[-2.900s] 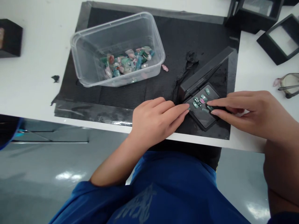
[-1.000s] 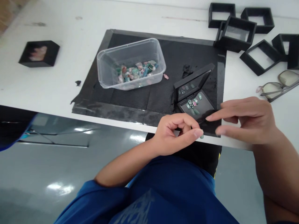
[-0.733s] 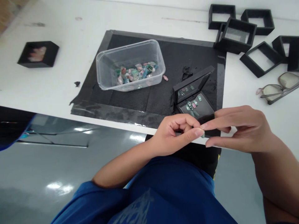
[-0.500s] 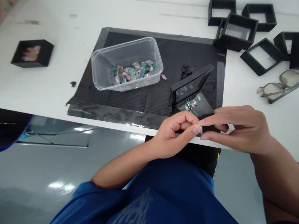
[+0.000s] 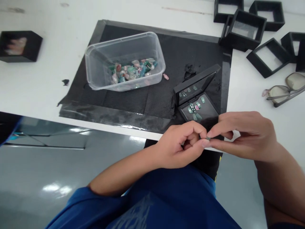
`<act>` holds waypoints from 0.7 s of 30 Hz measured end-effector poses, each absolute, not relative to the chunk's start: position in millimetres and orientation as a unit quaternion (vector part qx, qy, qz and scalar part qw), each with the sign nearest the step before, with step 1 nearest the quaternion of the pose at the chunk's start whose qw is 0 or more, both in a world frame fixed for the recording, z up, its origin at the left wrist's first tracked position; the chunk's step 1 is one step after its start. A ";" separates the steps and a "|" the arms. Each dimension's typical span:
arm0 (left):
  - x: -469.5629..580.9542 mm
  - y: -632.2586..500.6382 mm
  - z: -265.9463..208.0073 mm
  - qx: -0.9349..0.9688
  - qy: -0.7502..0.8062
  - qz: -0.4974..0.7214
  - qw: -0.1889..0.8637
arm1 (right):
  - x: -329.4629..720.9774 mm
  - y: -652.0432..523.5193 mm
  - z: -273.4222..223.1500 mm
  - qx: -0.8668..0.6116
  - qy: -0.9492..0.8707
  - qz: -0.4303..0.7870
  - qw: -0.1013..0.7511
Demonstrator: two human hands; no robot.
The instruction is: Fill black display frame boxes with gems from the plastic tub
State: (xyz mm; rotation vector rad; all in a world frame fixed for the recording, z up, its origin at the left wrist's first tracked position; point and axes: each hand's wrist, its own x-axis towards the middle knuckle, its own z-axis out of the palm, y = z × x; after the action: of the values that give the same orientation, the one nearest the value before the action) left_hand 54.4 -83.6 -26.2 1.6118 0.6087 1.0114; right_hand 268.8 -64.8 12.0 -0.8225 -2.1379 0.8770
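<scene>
A small, glossy green piece (image 5: 208, 138) is held at the near edge of the white table (image 5: 133, 11), where its ends are met by the fingertips of both hands. It is clamped between the thumb and index finger of the left hand (image 5: 182, 144); the thumb and index finger of the right hand (image 5: 247, 135) are set close about its other side, but whether it is also gripped by them cannot be told. Most of the piece is covered by the fingertips. Just beyond the hands, an open black rectangular case with a mirrored lid (image 5: 208, 109) is seen, its near corner obscured by the fingers. Several decorated green pieces (image 5: 194, 108) are laid in its tray, one pink ornament among them. The case is rested on a ribbed black mat (image 5: 152, 103), as is a clear plastic tub (image 5: 98, 74) partly filled with mixed coloured pieces (image 5: 130, 71). A loose pink piece (image 5: 166, 76) is noted just beside the tub. Thin-framed eyeglasses (image 5: 277, 95) and open black box frames (image 5: 269, 57) are placed beyond the right hand.
</scene>
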 end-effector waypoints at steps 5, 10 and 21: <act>50.4 -82.0 -23.6 0.707 0.263 0.354 0.553 | 271.5 -62.8 15.7 -0.293 -0.826 0.356 0.325; 46.8 -79.2 -16.7 0.709 0.270 0.269 0.593 | 279.7 -62.0 18.1 -0.256 -0.826 0.386 0.321; 43.0 -72.3 -13.0 0.758 0.225 0.224 0.570 | 279.8 -59.9 16.3 -0.252 -0.813 0.437 0.291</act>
State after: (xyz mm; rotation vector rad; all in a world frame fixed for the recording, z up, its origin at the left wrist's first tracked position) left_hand 43.0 -72.3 -13.0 1.7795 0.5272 0.5258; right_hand 279.8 -59.9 16.3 -0.6716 -2.1683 1.1646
